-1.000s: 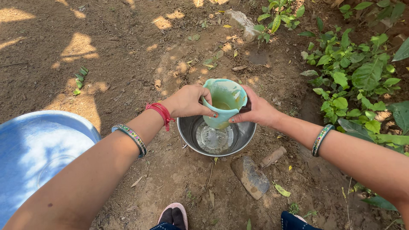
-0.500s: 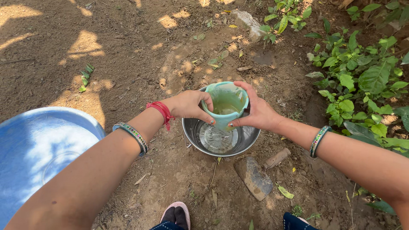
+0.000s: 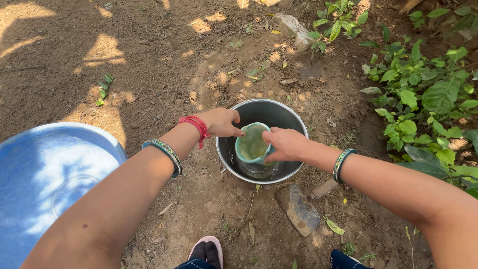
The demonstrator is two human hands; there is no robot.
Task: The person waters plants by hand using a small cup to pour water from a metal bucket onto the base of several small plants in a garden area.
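Note:
A pale green plastic mug (image 3: 252, 145) is held low inside a round steel bowl (image 3: 279, 113) that sits on bare soil. My left hand (image 3: 221, 122) grips the mug's left rim, with red threads and a beaded bangle on that wrist. My right hand (image 3: 285, 144) holds the mug's right side, its fingers reaching across the rim. The mug is smeared inside with greenish residue. A little water lies in the bowl's bottom, partly hidden by the mug and my hands.
A large steel basin (image 3: 55, 169) holding water stands at the lower left. A flat stone (image 3: 298, 209) and a short piece of wood (image 3: 322, 189) lie just in front of the bowl. Leafy plants (image 3: 423, 94) fill the right side. My feet (image 3: 205, 251) show at the bottom.
Both hands have lowered the mug from above the bowl's near rim down into the bowl. My right hand has shifted over the mug's rim.

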